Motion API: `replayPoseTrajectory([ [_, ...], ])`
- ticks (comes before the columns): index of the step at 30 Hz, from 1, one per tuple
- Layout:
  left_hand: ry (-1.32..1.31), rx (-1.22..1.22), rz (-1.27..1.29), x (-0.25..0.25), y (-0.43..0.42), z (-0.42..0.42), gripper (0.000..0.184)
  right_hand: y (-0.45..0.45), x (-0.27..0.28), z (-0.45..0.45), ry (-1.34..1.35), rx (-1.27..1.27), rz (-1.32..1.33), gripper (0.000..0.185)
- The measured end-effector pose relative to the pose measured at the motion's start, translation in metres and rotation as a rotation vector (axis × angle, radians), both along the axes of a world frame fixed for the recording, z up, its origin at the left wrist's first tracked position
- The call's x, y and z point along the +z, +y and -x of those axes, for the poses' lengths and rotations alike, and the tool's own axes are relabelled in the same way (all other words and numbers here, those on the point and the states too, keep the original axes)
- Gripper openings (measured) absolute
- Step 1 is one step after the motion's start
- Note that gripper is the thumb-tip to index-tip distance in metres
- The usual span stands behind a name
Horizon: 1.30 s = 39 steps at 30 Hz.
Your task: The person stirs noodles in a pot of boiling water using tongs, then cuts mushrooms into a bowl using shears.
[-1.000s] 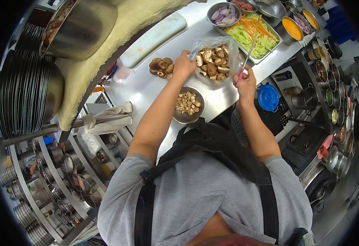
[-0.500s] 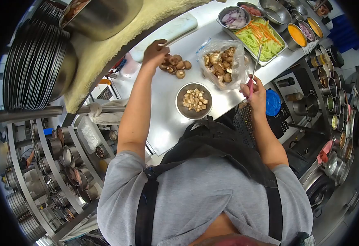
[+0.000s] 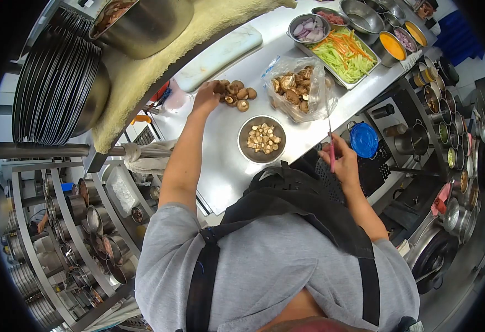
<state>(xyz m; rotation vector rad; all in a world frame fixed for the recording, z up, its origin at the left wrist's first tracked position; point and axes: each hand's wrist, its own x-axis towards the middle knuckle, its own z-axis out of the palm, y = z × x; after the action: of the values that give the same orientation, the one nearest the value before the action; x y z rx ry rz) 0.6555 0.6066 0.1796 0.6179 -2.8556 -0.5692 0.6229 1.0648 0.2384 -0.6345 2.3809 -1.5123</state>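
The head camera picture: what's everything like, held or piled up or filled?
Left hand, at the loose mushrooms; grip unclear
Right hand, closed on the pink tool
Pink tool, held
Loose mushrooms, piled
Bag, mushrooms inside
Bowl, partly filled with pale pieces
Tray, heaped with green and orange strips
Board, lying flat
Plates, stacked
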Motion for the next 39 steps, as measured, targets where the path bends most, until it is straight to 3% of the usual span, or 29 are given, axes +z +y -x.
replayPoseTrajectory([
  [4,0.111,0.173,-0.217,-0.002,-0.001,-0.015,0.037,-0.01,0.001,-0.016,0.065,0.059,-0.003,0.056],
  [6,0.219,0.284,-0.623,-0.012,-0.001,-0.026,0.028,-0.016,0.004,-0.019,0.088,0.109,-0.025,0.057],
  [7,0.218,0.29,-0.621,-0.007,0.004,-0.031,0.028,-0.019,0.003,-0.019,0.056,0.152,-0.03,0.057],
  [9,0.236,0.503,-1.03,0.012,0.023,-0.039,0.032,-0.027,0.007,-0.018,0.05,0.231,-0.1,0.056],
  [13,0.305,0.493,-1.321,0.038,0.077,-0.051,0.03,-0.039,0.005,-0.017,0.184,0.305,-0.123,0.053],
  [23,0.241,0.348,-1.392,0.052,0.158,-0.072,0.022,-0.056,-0.006,-0.024,0.26,0.362,-0.273,0.039],
  [31,0.174,0.192,-1.359,0.06,0.157,-0.086,0.031,-0.058,-0.024,-0.024,0.296,0.387,-0.294,0.038],
  [39,0.053,0.213,-1.42,0.038,0.172,-0.089,0.032,-0.066,-0.027,-0.029,0.192,0.454,-0.296,0.044],
])
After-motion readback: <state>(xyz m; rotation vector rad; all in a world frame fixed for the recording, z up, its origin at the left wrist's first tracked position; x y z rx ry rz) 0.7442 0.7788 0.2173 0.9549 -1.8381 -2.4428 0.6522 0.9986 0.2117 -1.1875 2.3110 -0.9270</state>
